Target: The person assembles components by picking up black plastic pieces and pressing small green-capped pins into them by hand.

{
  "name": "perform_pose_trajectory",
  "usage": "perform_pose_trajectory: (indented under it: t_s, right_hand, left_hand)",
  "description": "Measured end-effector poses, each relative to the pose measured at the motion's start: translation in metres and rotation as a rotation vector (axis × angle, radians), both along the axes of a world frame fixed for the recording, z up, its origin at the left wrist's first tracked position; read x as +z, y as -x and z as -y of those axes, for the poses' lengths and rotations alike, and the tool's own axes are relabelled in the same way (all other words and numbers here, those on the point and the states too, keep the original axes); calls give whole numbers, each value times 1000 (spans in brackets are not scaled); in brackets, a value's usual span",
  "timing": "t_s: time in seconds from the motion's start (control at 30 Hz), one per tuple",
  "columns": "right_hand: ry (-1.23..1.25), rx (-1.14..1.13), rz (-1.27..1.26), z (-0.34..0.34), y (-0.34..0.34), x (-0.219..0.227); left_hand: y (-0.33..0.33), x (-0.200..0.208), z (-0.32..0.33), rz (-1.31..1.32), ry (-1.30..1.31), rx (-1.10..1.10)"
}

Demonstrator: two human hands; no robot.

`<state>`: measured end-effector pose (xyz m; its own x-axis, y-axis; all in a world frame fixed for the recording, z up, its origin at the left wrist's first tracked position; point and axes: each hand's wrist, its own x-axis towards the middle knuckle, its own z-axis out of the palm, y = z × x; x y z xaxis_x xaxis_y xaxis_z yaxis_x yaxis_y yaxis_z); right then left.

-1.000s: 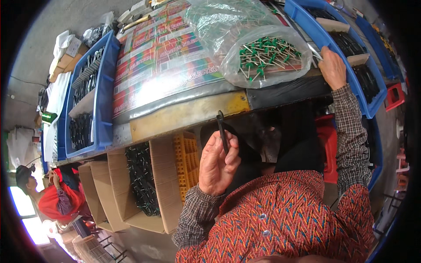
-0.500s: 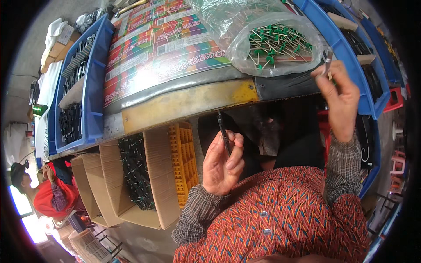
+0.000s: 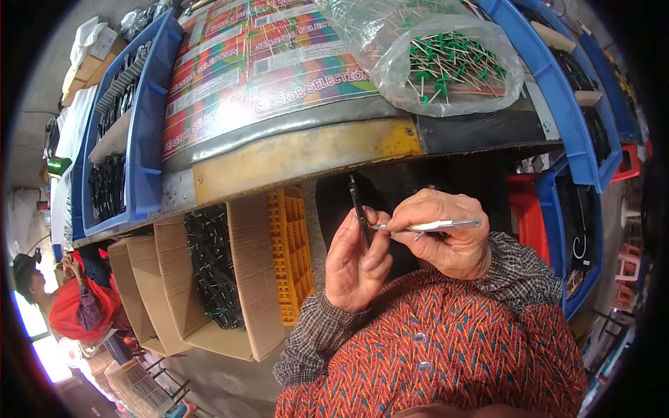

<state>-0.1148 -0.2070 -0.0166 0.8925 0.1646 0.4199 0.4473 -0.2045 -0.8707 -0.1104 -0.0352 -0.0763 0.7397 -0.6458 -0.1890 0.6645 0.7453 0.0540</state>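
My left hand (image 3: 354, 272) is closed on a slim black strip-like part (image 3: 357, 202), held upright below the table edge. Close beside it, my right hand (image 3: 449, 233) pinches a slender silver-white pen-like tool (image 3: 446, 225) lying nearly level. Its left end reaches the black part at my left fingertips; whether they touch I cannot tell. A thin metal bit shows under the right fingers, too small to name. On the table, a clear plastic bag (image 3: 397, 80) lies open with many green-headed pins (image 3: 453, 59) inside.
Blue bins (image 3: 150, 157) of black parts stand at the table's left, with another blue bin (image 3: 596, 157) at the right. Below are an open cardboard box (image 3: 254, 279) of black pieces and a yellow crate (image 3: 289, 258). Another person (image 3: 83, 303) sits far left.
My right hand has come down and left from beside the plastic bag to my left hand, bringing the pen-like tool. The left hand keeps its grip on the black part.
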Motion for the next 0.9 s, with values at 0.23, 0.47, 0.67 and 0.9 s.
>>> perform_pose_trajectory:
  t_s: [0.23, 0.47, 0.67, 0.9]
  right_hand:
    - [70, -10, 126, -6, -3, -12]
    - [186, -9, 241, -9, -1, -11]
    - [156, -48, 297, -12, 1, -17]
    - [124, -61, 245, -11, 1, -19]
  left_hand:
    - [-1, -2, -1, -9, -37, 14]
    - [-1, -3, 1, 40, -40, 23]
    - [-1, -2, 2, 58, -54, 32]
    - [-1, -4, 1, 94, -60, 40]
